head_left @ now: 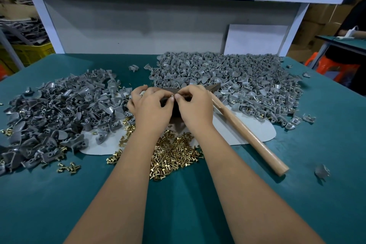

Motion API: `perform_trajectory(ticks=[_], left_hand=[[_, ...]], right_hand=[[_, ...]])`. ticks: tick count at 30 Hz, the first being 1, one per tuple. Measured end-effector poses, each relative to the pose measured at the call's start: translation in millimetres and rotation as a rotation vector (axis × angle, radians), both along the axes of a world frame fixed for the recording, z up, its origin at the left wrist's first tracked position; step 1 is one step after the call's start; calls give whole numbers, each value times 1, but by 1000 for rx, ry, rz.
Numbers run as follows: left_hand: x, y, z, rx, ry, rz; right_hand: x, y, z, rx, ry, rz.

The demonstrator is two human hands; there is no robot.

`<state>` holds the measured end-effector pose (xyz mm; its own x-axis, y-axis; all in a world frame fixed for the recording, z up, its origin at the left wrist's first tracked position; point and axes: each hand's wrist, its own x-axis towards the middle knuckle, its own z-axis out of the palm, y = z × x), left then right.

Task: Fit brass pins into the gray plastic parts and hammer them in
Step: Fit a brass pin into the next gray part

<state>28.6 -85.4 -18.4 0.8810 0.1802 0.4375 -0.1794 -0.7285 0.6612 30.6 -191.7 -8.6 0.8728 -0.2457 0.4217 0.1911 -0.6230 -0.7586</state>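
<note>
Both my hands meet over the middle of the desk [49,194]. My left hand [152,106] and right hand [195,106] have fingers curled, fingertips [172,98] touching, pinching something small between them; whether it is a brass pin, a gray part or both, I cannot tell. Below my hands a dark block [176,113] shows, mostly covered.

Loose brass pins [174,152] lie heaped just toward the near edge from my wrists, a few strays [69,167] further left. One pile of gray plastic parts [57,113] fills the left side of the desk; a larger, paler pile [233,79] runs along the far edge to the right. A wooden-handled hammer [249,134] lies just right of my right hand, handle angled toward the near right corner. A pale mat [247,130] sits under the hammer and both piles' near fringes. One gray part [321,171] lies alone near the right edge.
</note>
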Motion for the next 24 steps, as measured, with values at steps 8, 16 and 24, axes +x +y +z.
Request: perform_trajectory(ticks=[8,16,24], left_hand=[[0,1,1,-50,-3,-17],[2,0,-1,-49,11,-1],[2,1,0,-62,28,-10]], right_hand=[[0,3,2,117,11,14],[2,7,5,-47,-41,-21],[4,7,9,-74,30,-38]])
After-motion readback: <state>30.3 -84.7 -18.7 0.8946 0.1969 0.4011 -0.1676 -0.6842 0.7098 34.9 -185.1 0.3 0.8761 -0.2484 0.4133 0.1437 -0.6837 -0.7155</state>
